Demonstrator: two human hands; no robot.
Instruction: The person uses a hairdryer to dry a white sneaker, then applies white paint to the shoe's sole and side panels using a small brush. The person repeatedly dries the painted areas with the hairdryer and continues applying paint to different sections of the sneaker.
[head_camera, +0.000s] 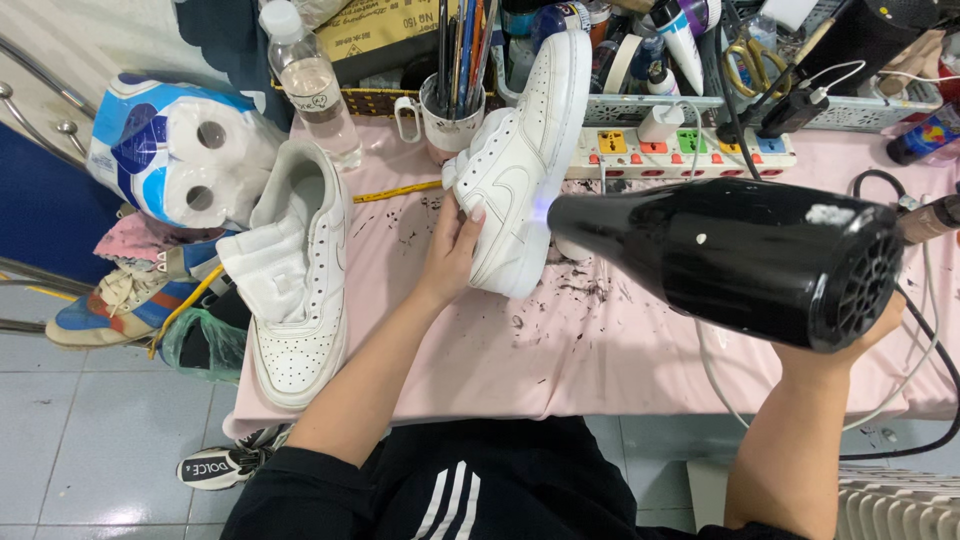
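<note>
The left hand (455, 245) grips the white shoe (520, 165) tipped up on the pink table (600, 350), the right hand (860, 335) holds the black hair dryer (730, 255) pointed at it, so best keep the air near, not touching.

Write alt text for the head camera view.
A person's left hand holds a white sneaker up on its side over a stained pink table, while the right hand aims a black hair dryer at it. A second white sneaker lies at the table's left edge.
</note>
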